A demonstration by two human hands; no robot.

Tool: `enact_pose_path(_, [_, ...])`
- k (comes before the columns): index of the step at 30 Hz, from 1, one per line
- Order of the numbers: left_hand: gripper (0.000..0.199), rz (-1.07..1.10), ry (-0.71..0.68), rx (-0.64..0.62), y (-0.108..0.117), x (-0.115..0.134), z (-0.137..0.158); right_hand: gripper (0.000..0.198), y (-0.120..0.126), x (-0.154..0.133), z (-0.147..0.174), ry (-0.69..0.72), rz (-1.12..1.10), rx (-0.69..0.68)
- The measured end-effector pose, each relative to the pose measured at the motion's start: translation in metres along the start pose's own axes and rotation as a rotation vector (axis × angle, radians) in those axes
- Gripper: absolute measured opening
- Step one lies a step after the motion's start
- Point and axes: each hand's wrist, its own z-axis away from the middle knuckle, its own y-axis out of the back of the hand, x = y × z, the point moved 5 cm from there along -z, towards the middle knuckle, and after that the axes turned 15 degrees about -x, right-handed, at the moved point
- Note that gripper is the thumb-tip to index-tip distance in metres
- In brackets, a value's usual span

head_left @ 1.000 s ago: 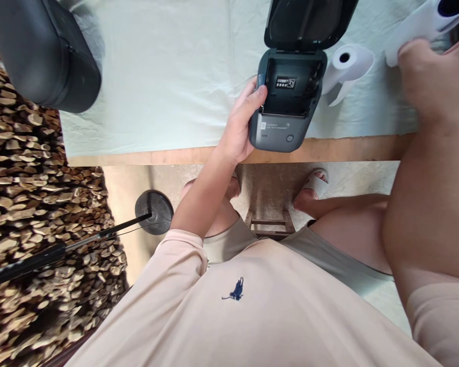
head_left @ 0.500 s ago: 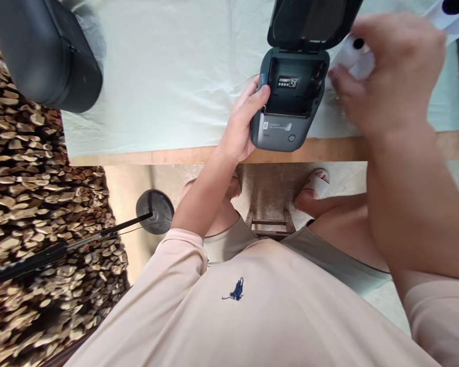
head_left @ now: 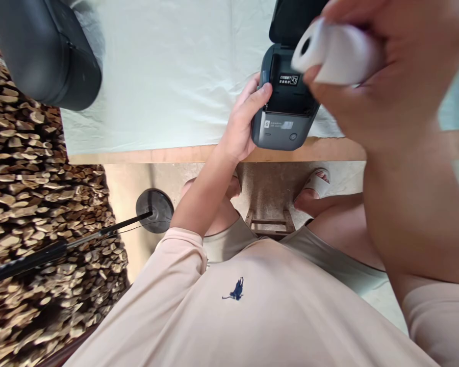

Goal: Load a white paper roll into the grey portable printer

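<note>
A dark grey label printer (head_left: 277, 133) stands near the table's front edge, its lid (head_left: 290, 23) swung up and its bay showing a small white sticker. My left hand (head_left: 244, 116) grips the printer's left side, the thumb over its rim. In my right hand (head_left: 401, 76), fingers wrapped round it, is a white paper roll (head_left: 342, 55) with a dark core hole at its left end. The roll is over the printer's upper right side and hides part of the bay and lid. Whether it touches the printer I cannot tell.
A large black rounded case (head_left: 57, 56) stands at the table's left end. The table (head_left: 164, 76) has a pale cover and a bare wooden front edge. Below it are a wooden stool (head_left: 270, 223) and a round black stand base (head_left: 155, 210). Chopped firewood (head_left: 42, 204) is stacked at left.
My right hand has lifted the white paper roll from the table right of the printer and brought it left and up, in front of the printer. My left hand still holds the printer.
</note>
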Motion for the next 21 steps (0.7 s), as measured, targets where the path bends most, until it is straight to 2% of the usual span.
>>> enact_pose_path(3, [0.021,0.077,0.012,0.014,-0.006,0.0,0.002,0.041,-0.011,0.002,-0.001,0.022,0.24,0.028])
enact_pose_path(7, [0.03,0.44,0.038,0.243,-0.007,-0.006,0.007,0.042,-0.02,0.021,-0.011,-0.034,0.343,-0.018])
enact_pose_path(8, [0.03,0.472,0.021,0.251,-0.007,-0.006,0.007,0.039,-0.021,0.024,-0.013,-0.037,0.356,-0.029])
enact_pose_path(9, [0.027,0.448,-0.007,0.219,-0.006,-0.004,0.006,0.036,-0.023,0.025,-0.013,-0.033,0.368,-0.046])
enact_pose_path(12, [0.013,0.191,-0.072,0.042,-0.006,0.001,0.001,0.032,-0.026,0.024,-0.012,-0.008,0.39,-0.041])
enact_pose_path(13, [0.016,0.137,-0.072,0.016,-0.004,0.001,0.001,0.031,-0.026,0.022,-0.01,0.002,0.396,-0.024])
enact_pose_path(16, [0.026,0.028,-0.057,-0.013,-0.001,0.001,0.002,0.029,-0.028,0.018,-0.006,0.103,0.405,-0.044])
enact_pose_path(18, [0.023,-0.037,-0.059,-0.033,-0.003,0.002,0.003,0.03,-0.028,0.015,-0.005,0.193,0.381,-0.078])
enact_pose_path(19, [0.021,-0.062,-0.062,-0.041,-0.005,0.003,0.004,0.033,-0.026,0.015,-0.004,0.218,0.356,-0.064])
enact_pose_path(21, [0.022,-0.088,-0.063,-0.053,-0.008,0.004,0.005,0.042,-0.017,0.014,-0.003,0.207,0.295,0.07])
